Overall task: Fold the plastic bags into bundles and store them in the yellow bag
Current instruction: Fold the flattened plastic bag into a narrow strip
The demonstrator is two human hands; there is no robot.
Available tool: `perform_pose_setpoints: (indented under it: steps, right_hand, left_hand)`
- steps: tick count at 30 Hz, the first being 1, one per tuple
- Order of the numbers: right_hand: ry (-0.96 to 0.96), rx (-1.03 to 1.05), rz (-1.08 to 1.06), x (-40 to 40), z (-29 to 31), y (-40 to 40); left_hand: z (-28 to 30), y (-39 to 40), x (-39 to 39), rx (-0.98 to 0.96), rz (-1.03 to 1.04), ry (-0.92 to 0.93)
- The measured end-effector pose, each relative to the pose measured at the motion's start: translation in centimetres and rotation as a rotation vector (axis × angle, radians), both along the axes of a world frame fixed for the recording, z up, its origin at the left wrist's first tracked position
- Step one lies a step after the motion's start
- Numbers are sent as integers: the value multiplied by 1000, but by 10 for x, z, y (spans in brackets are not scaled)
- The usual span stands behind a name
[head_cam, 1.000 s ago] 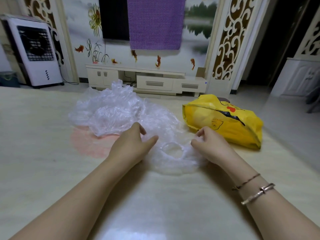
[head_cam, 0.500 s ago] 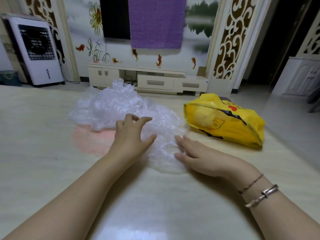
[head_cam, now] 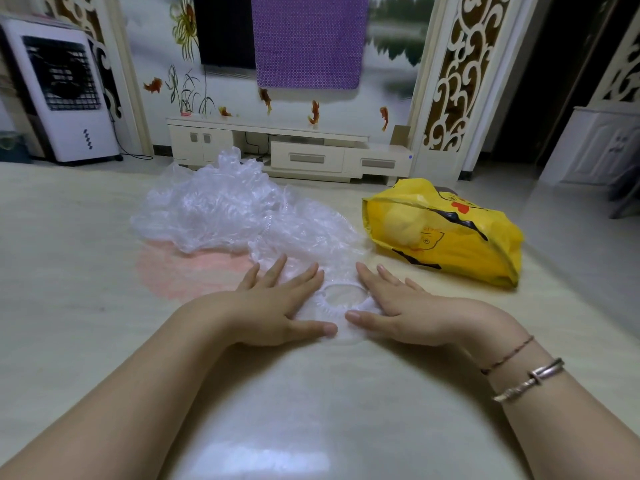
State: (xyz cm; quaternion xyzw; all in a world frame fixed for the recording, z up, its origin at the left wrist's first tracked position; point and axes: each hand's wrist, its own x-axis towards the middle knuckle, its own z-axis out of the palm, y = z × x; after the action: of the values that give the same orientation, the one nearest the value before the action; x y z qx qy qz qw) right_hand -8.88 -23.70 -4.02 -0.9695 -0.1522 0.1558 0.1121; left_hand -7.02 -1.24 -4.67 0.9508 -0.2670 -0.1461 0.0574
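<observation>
Both hands now flattened since before, left hand [head_cam: 277, 303] and right hand [head_cam: 408, 306] fingers straight, spread, on clear plastic bag [head_cam: 341, 299].

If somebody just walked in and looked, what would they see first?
Probably the bright yellow bag, lying on its side at the right of the pale table. Next, the crinkly heap of clear plastic bags in the middle. Nearer, the left hand and right hand press one clear bag flat, fingers straight.
</observation>
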Motion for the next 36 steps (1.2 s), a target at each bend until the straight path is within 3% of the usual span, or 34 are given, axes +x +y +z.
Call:
perform_pose_setpoints:
  steps: [5,8,10,15,21,31,36]
  right_hand:
    - [-36,166,4,-11,25,-6]
    - [-102,180,23,-14,36,-15]
    - [-102,164,31,-13,36,-17]
    - [-42,91,30,-14,33,-15]
    - [-159,144,-39,-14,31,-12]
    - [-256,415,-317,10,15,-14]
    - [-434,213,-430,15,0,-4]
  left_hand:
    - [6,2,-1,-268,33,-64]
    - [15,-1,-4,-505,20,-207]
    - [19,-2,-6,-591,6,-180]
    - [15,-1,-6,-454,6,-9]
    - [17,-2,-9,-448,32,-19]
    - [0,-6,15,-652,282,-227]
    - [-7,-11,15,-579,403,-346]
